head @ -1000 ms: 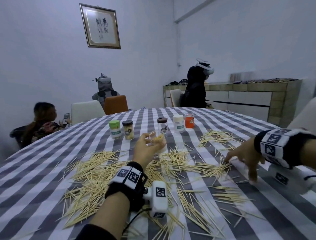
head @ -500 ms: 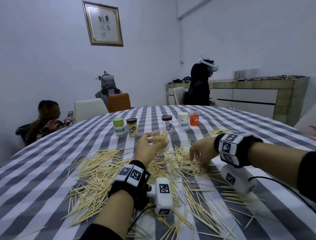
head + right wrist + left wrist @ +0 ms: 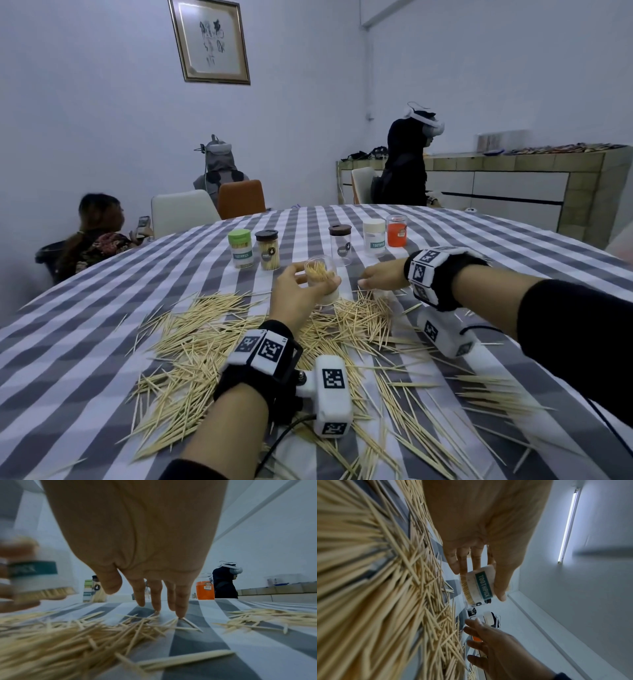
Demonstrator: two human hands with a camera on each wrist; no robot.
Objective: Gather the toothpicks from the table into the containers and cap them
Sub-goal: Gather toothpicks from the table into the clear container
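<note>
Pale wooden toothpicks (image 3: 219,346) lay scattered in heaps over near and middle part of grey-and-white striped table (image 3: 85,329). Left hand (image 3: 298,294) gripped uncapped clear plastic container with teal TOOTHPICK label (image 3: 322,279), partly filled, tilted, above pile. Right hand (image 3: 382,275) just beside it, fingers (image 3: 181,601) extended downward, relaxed, tips touching toothpicks on cloth, holding nothing. Beyond, row of five capped containers (image 3: 269,248) stood upright; orange one (image 3: 396,231) rightmost.
</note>
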